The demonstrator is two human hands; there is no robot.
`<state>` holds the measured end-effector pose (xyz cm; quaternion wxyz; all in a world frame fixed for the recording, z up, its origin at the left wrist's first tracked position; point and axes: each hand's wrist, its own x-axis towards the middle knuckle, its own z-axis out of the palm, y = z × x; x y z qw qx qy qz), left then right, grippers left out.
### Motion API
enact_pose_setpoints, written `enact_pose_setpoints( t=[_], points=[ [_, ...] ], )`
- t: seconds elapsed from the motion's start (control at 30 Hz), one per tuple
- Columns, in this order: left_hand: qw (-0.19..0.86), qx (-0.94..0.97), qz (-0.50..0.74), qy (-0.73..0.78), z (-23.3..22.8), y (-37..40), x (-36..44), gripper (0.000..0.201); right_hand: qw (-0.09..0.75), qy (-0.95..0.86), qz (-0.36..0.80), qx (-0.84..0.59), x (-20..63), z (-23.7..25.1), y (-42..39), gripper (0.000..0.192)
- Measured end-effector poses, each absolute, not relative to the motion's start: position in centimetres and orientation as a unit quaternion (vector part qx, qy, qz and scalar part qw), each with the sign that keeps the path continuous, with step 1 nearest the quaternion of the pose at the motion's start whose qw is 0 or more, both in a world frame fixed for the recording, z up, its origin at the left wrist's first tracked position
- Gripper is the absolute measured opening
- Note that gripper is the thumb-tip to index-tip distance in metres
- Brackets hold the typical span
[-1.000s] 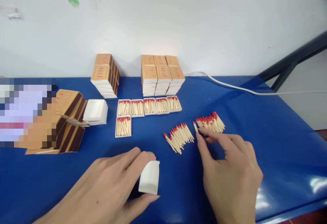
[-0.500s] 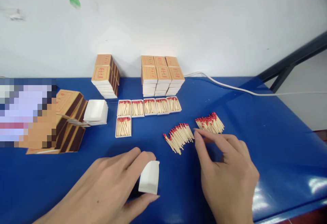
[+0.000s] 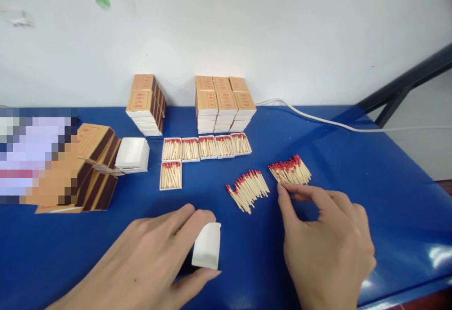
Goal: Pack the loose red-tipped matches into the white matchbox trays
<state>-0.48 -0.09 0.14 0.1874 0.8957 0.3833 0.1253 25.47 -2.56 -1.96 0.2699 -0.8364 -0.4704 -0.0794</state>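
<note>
Since the earlier frame, right hand (image 3: 326, 239) has shifted rightward; thumb and forefinger pinch together at the near edge of the right match pile (image 3: 291, 170), apparently touching sticks, though no held match can be confirmed. Left hand (image 3: 155, 258) clamps the empty white tray (image 3: 207, 251), unmoved. Second pile (image 3: 248, 189) lies just beside. Advisable: lift few matches, heads aligned.

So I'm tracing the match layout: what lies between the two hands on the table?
In the head view, only bare blue table separates the left hand from the right hand.
</note>
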Motion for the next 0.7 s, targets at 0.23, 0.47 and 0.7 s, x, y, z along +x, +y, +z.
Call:
enact_pose_setpoints(
  t=[0.23, 0.47, 0.7],
  points=[
    [0.191, 0.895, 0.123, 0.385, -0.03, -0.12, -0.67, 0.072, 0.274, -0.492, -0.064, -0.824, 25.63, -2.03, -2.75, 0.016],
    [0.181, 0.896, 0.128, 0.384, 0.13, -0.14, -0.48, 0.074, 0.297, -0.562, -0.073, -0.769, 25.59, -2.42, -2.76, 0.019],
    [0.185, 0.896, 0.126, 0.383, 0.04, -0.32, -0.44, 0.070, 0.309, -0.582, -0.052, -0.750, 25.55, -2.28, -2.81, 0.021]
  ],
)
